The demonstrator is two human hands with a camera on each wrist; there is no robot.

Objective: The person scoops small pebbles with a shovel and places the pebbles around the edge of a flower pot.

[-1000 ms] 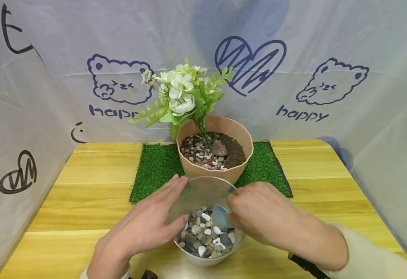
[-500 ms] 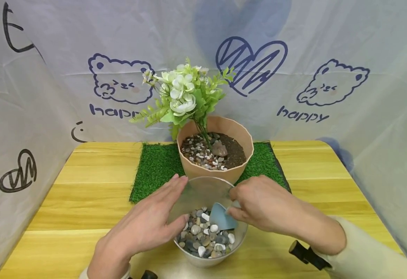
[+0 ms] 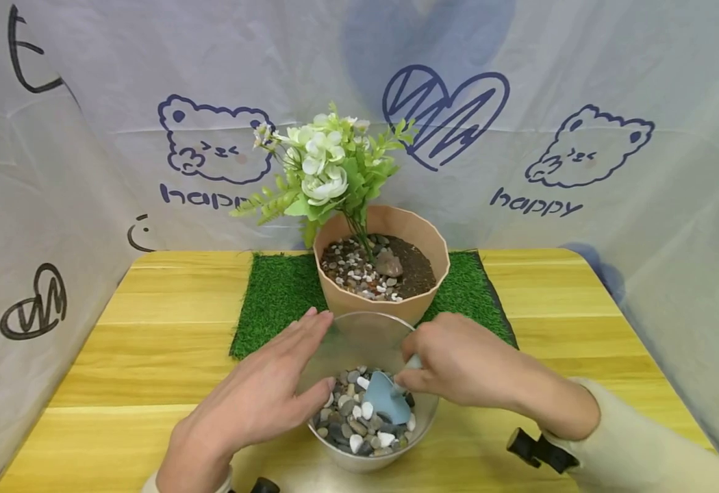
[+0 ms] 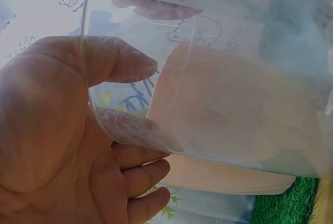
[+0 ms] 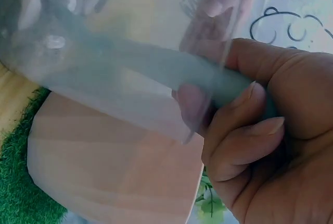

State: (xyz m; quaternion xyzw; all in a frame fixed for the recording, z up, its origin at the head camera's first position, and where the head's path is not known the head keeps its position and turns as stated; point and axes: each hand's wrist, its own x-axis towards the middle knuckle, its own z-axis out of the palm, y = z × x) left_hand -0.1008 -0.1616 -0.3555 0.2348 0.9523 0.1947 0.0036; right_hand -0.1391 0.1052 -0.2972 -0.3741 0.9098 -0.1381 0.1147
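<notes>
A clear container (image 3: 359, 346) of mixed pebbles (image 3: 355, 414) stands on the table in front of the flowerpot. At its left rim, my left hand (image 3: 261, 383) holds it; the thumb lies over the rim and the fingers extend along the far side. In the left wrist view the thumb shows through the clear wall. My right hand (image 3: 458, 359) grips the handle of a light-blue trowel (image 3: 386, 398) at the right rim. The trowel's blade rests among the pebbles. Fingers curl round its handle (image 5: 208, 75) in the right wrist view.
Behind the container stands a peach flowerpot (image 3: 384, 301) with dark soil, pebbles and a brownish stone (image 3: 388, 263). White artificial flowers (image 3: 324, 168) rise from it. It sits on a green turf mat (image 3: 279, 294) on the wooden table (image 3: 168, 301). A printed cloth (image 3: 335, 61) hangs behind.
The trowel blade has turned and moved down towards me, deeper over the pebbles, and some pebbles have shifted. The right hand has moved slightly left. My left hand stays in place.
</notes>
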